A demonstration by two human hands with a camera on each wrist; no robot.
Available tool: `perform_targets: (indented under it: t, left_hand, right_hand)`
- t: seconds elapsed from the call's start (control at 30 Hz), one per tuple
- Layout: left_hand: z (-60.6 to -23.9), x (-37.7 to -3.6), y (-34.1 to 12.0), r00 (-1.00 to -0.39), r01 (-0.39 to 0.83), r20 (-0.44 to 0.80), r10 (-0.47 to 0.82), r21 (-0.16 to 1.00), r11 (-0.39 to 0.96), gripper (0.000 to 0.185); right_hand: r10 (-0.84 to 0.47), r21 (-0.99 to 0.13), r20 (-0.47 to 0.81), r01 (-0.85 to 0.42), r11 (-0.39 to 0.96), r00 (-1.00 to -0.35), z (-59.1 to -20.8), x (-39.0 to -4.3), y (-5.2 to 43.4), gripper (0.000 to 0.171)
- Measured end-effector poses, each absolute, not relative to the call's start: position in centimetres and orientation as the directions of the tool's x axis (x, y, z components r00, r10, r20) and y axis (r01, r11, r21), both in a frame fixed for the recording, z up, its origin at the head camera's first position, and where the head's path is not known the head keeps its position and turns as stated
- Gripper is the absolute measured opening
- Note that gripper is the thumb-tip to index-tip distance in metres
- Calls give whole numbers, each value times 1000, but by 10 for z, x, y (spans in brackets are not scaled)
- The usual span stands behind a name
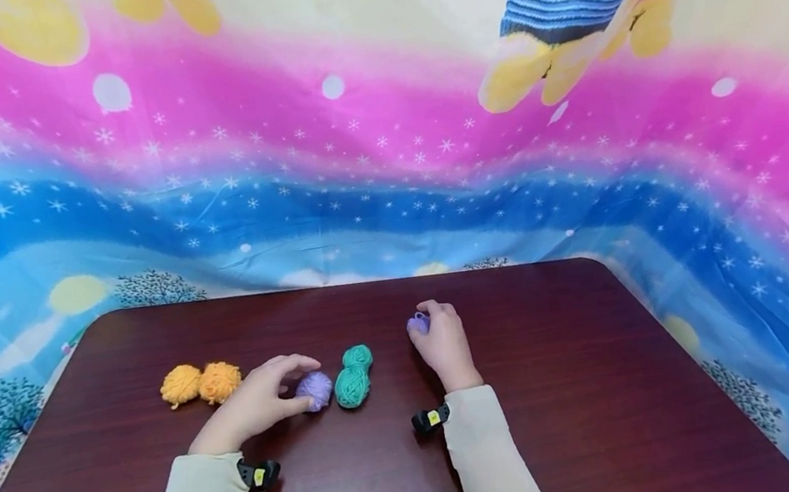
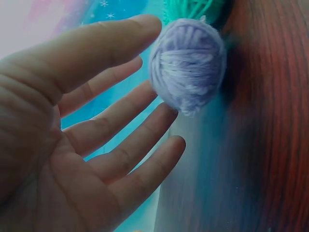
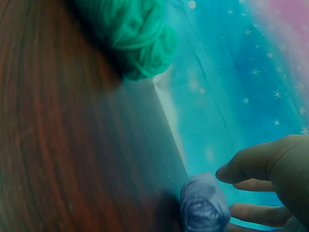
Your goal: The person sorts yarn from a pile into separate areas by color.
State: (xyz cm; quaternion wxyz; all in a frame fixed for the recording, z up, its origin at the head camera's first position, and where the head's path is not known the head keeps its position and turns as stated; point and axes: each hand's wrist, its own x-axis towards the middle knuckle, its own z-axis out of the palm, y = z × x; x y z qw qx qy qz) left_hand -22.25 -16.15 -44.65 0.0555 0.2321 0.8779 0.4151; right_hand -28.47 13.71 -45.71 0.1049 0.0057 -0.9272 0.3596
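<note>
My left hand (image 1: 265,399) is beside a lilac yarn ball (image 1: 314,391), its thumb and spread fingers around the ball's near side. In the left wrist view the fingers (image 2: 128,159) are mostly straight, with the thumb tip at the ball's edge. Farther right, my right hand (image 1: 448,343) is at a second lilac ball (image 1: 417,324), which it partly covers. The right wrist view has this ball (image 3: 205,203) at the tips of a loosely extended thumb and fingers. Between the hands lie two green yarn balls (image 1: 352,386), one touching the other.
Two orange yarn balls (image 1: 200,383) lie side by side left of the left hand. The dark wooden table (image 1: 574,389) ends at a patterned curtain (image 1: 352,159) behind and at both sides. A black strap camera (image 1: 260,474) is on each wrist.
</note>
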Motion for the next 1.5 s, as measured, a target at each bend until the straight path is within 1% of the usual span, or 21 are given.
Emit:
perform_targets:
  t: [0.17, 0.4, 0.57, 0.73, 0.87, 1.07, 1.27, 1.5]
  left_hand:
    - [-448, -222, -160, -885, 368, 87, 457, 732, 574, 40]
    - [-452, -223, -158, -881, 393, 111, 461, 715, 578, 40]
    - [-452, -223, -157, -882, 381, 93, 462, 716, 585, 42]
    - [-453, -222, -156, -885, 359, 50, 464, 706, 610, 50]
    - [-453, -220, -152, -892, 357, 37, 450, 668, 653, 54]
    - [-453, -219, -147, -895, 371, 56, 443, 644, 669, 51]
    - [-455, -221, -145, -898, 375, 73, 433, 643, 668, 47]
    - [-451, -221, -153, -912, 372, 119, 393, 645, 667, 47]
  right_hand:
    - [59, -596, 188, -66, 800, -980, -459, -283, 138, 40]
    - [-6, -483, 217, -112, 868, -976, -462, -282, 136, 40]
    - [-14, -457, 222, -116, 882, -975, -462, -284, 134, 45]
    - [-3, -489, 227, -116, 865, -974, -461, -284, 134, 49]
    - [-2, -526, 249, -137, 839, -968, -459, -284, 134, 51]
    - [2, -592, 287, -176, 787, -958, -454, -283, 132, 53]
    - [25, -629, 351, -216, 747, -936, -448, -281, 129, 52]
    - [49, -676, 346, -213, 706, -937, -450, -280, 122, 52]
